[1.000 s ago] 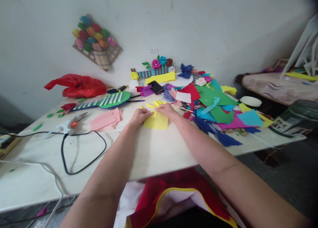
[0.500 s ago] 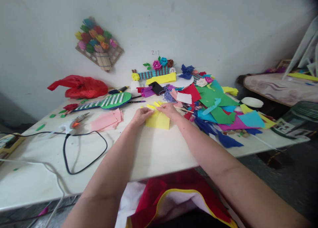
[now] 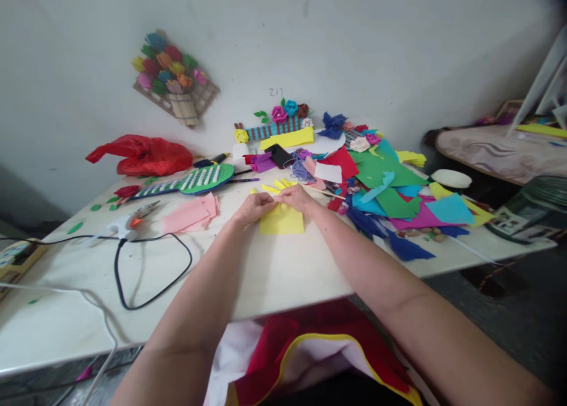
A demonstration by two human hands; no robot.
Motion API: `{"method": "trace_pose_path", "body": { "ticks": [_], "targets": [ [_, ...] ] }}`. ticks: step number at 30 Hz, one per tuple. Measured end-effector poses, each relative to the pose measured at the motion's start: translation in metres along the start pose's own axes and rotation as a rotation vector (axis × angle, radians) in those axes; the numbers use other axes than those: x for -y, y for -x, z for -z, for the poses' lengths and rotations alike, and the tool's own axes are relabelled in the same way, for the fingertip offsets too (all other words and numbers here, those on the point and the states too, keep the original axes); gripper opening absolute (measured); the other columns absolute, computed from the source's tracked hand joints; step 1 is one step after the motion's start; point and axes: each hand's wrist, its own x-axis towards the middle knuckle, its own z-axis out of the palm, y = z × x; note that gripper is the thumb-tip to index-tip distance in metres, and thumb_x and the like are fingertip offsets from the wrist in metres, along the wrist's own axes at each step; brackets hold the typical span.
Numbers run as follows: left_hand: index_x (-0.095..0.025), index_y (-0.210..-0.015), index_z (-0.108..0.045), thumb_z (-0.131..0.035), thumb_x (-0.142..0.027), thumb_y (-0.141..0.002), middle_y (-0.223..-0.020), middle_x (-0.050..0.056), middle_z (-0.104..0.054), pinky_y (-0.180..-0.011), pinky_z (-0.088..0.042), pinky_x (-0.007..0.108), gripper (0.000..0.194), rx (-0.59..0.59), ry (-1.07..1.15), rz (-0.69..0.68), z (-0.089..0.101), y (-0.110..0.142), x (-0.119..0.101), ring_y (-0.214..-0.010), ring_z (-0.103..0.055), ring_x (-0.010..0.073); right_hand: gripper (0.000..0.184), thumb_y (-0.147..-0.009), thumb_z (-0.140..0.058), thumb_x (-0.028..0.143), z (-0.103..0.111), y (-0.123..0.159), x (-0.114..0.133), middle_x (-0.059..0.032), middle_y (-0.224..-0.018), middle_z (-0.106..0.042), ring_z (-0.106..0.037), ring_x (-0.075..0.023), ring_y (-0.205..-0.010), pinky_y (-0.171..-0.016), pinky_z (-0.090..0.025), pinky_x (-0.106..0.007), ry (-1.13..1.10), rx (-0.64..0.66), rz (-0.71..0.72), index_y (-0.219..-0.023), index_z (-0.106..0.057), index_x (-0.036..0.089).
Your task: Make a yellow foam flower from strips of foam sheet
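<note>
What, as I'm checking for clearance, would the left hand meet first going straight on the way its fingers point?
Probably the right hand, just opposite the left hand at the yellow paper; depth leaves any gap between them unclear.

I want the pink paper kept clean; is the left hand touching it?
Apart: the head view shows tabletop between the left hand and the pink paper.

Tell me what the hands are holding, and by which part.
Yellow paper: the left hand and right hand appear to pinch it at its far edge; the exact grip is partly hidden.
</note>
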Motion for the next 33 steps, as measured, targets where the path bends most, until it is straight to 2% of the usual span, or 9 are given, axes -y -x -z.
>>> {"method": "trace_pose_path", "body": {
  "ticks": [3, 9, 13, 19, 23, 28, 30, 33],
  "targets": [
    [-0.014, -0.060, -0.057, -0.057, -0.045, -0.067, -0.051, -0.003, -0.043, -0.044, -0.022, 0.019, 0.032, -0.004, -0.036, -0.034, 0.001, -0.001, -0.001, -0.049, -0.032, 0.0066, 0.027, -0.059, -0.057, 0.039, -0.001, 0.000, -0.001, 0.0052, -0.048, -0.036, -0.034, -0.0077, -0.051, -0.050, -0.026, -0.021, 0.027, -0.003, 0.011, -0.050, -0.052, 0.014],
    [-0.014, -0.056, -0.052, -0.061, -0.047, -0.063, -0.049, -0.004, -0.039, -0.044, -0.019, 0.020, 0.035, -0.019, 0.012, 0.011, 0.003, -0.002, 0.000, -0.047, -0.029, 0.0058, 0.029, -0.062, -0.055, 0.041, -0.002, -0.001, -0.002, 0.0052, -0.049, -0.033, -0.032, -0.0077, -0.052, -0.049, -0.025, -0.021, 0.039, -0.055, 0.033, -0.050, -0.049, 0.015],
    [-0.015, -0.057, -0.052, -0.064, -0.048, -0.060, -0.044, -0.005, -0.037, -0.041, -0.017, 0.021, 0.035, 0.045, 0.041, 0.099, 0.005, -0.002, 0.003, -0.041, -0.028, 0.0053, 0.030, -0.063, -0.055, 0.042, -0.001, -0.002, -0.003, 0.0049, -0.050, -0.032, -0.031, -0.0077, -0.051, -0.048, -0.024, -0.022, 0.047, -0.062, 0.039, -0.050, -0.046, 0.016],
    [-0.016, -0.051, -0.052, -0.068, -0.048, -0.055, -0.039, -0.003, -0.043, -0.037, -0.018, 0.021, 0.036, 0.075, 0.072, 0.207, 0.010, 0.000, 0.005, -0.033, -0.032, 0.0060, 0.029, -0.063, -0.055, 0.041, 0.002, -0.002, -0.001, 0.0044, -0.050, -0.033, -0.032, -0.0080, -0.051, -0.047, -0.024, -0.021, 0.060, -0.046, 0.030, -0.051, -0.047, 0.016],
    [-0.016, -0.043, -0.046, -0.067, -0.051, -0.055, -0.035, -0.003, -0.041, -0.035, -0.020, 0.021, 0.043, 0.095, 0.011, 0.180, 0.013, 0.003, 0.006, -0.031, -0.031, 0.0056, 0.029, -0.063, -0.056, 0.042, 0.004, 0.001, 0.002, 0.0047, -0.050, -0.035, -0.032, -0.0074, -0.048, -0.045, -0.024, -0.021, 0.025, -0.041, -0.005, -0.053, -0.049, 0.016],
    [-0.014, -0.057, -0.053, -0.063, -0.053, -0.059, -0.041, -0.004, -0.043, -0.037, -0.020, 0.020, 0.040, -0.040, 0.067, 0.136, 0.011, 0.006, 0.004, -0.036, -0.035, 0.0059, 0.029, -0.062, -0.056, 0.042, 0.003, 0.003, 0.006, 0.0052, -0.049, -0.036, -0.033, -0.0068, -0.047, -0.045, -0.025, -0.021, -0.012, -0.007, -0.043, -0.055, -0.049, 0.015],
    [-0.013, -0.062, -0.056, -0.067, -0.049, -0.057, -0.045, -0.004, -0.044, -0.039, -0.021, 0.020, 0.038, -0.011, 0.118, 0.120, 0.009, 0.007, 0.003, -0.039, -0.034, 0.0049, 0.030, -0.062, -0.057, 0.043, 0.001, 0.003, 0.008, 0.0056, -0.049, -0.035, -0.033, -0.0066, -0.047, -0.045, -0.025, -0.021, -0.007, 0.020, -0.030, -0.054, -0.048, 0.015],
    [-0.013, -0.058, -0.054, -0.069, -0.045, -0.055, -0.045, -0.005, -0.042, -0.040, -0.019, 0.020, 0.036, 0.036, 0.186, 0.123, 0.005, 0.006, 0.005, -0.040, -0.031, 0.0037, 0.033, -0.061, -0.060, 0.043, -0.002, 0.003, 0.009, 0.0061, -0.048, -0.033, -0.033, -0.0063, -0.049, -0.047, -0.026, -0.021, -0.003, 0.047, -0.001, -0.050, -0.046, 0.015]
  ]
}}
